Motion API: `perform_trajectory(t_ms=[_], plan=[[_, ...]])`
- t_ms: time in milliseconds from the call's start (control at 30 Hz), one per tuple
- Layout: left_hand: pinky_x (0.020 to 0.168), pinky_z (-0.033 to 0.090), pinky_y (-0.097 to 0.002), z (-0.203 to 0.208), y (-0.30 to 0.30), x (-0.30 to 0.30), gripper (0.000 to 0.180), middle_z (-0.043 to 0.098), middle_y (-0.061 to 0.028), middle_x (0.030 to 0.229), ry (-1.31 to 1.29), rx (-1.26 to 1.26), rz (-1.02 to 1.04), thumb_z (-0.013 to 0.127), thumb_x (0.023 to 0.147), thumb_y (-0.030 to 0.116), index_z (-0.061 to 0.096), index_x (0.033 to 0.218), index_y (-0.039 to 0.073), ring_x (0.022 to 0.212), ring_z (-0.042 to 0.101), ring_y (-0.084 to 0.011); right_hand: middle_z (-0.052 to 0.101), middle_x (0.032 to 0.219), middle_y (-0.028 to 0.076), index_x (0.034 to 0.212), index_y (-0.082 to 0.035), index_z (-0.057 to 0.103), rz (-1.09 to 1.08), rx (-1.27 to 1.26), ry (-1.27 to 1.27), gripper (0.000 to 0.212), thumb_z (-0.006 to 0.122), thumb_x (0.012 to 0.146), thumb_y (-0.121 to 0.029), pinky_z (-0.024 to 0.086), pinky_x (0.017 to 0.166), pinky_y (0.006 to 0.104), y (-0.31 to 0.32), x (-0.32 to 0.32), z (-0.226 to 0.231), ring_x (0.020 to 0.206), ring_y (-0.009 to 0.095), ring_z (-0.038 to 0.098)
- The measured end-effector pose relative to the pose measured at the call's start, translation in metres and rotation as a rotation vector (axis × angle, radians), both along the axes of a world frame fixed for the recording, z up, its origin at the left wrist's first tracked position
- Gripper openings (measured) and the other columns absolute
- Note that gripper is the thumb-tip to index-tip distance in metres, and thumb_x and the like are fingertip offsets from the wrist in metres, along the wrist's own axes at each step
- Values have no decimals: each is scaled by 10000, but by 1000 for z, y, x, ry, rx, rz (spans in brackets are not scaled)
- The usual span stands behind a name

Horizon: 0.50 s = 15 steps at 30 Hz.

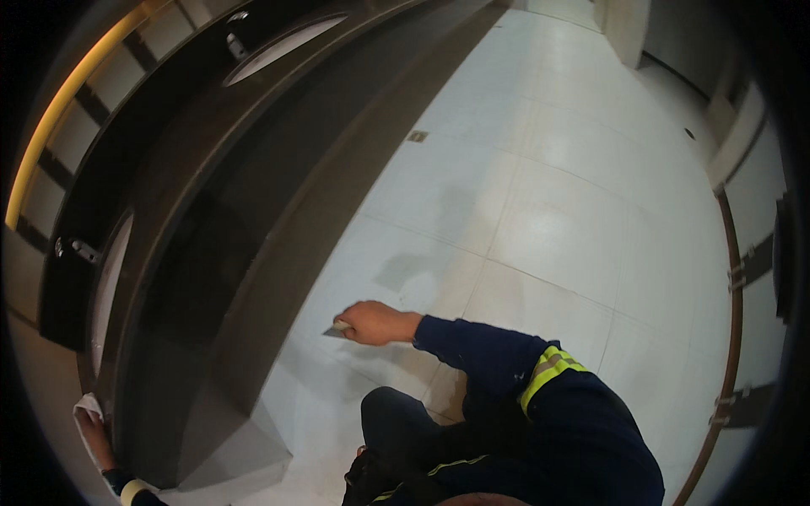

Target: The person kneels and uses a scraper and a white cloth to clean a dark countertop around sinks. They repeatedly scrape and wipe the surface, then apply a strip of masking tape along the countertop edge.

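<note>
My right hand [375, 323] is closed round the pale handle of a small scraper [332, 331]. Its short metal blade points left, over the white tiled floor beside the dark counter's base. At the lower left, my left hand [98, 440] is closed on a white cloth [88, 406], by the near end of the dark counter [190, 278]. The cloth covers most of those fingers, and I cannot tell how firmly it presses on the counter.
Set into the counter are two white basins [111, 291], with a chrome tap [84, 250] at the nearer one. A square floor drain [418, 136] lies near the counter's base. My bent knee [396, 417] is close below my right hand. White doors [755, 228] line the right side.
</note>
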<state>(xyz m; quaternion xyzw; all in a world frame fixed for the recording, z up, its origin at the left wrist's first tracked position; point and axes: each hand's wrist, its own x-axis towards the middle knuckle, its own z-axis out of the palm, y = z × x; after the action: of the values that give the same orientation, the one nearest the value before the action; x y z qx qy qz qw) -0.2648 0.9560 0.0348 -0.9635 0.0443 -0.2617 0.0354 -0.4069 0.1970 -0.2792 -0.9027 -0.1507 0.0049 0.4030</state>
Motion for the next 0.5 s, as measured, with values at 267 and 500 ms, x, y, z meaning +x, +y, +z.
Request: perform_trajectory(t_ms=[267, 500], plan=[[1091, 406, -452, -17, 6, 25, 428, 567, -303, 1339, -75, -31, -51, 493, 1080, 241, 529, 1349, -89, 1275, 530, -454, 724, 980, 239, 1098, -28, 709, -459, 264, -194, 283, 635, 936, -248, 546, 806, 490, -67, 20, 21, 930, 441, 689], [1125, 401, -444, -4, 47, 15, 479, 552, -300, 1403, -222, 167, 74, 523, 1075, 276, 526, 1408, -69, 1322, 524, -427, 718, 1031, 256, 1099, -13, 700, -794, 462, -662, 318, 630, 975, -297, 534, 858, 495, -50, 106, 88, 1000, 441, 677]])
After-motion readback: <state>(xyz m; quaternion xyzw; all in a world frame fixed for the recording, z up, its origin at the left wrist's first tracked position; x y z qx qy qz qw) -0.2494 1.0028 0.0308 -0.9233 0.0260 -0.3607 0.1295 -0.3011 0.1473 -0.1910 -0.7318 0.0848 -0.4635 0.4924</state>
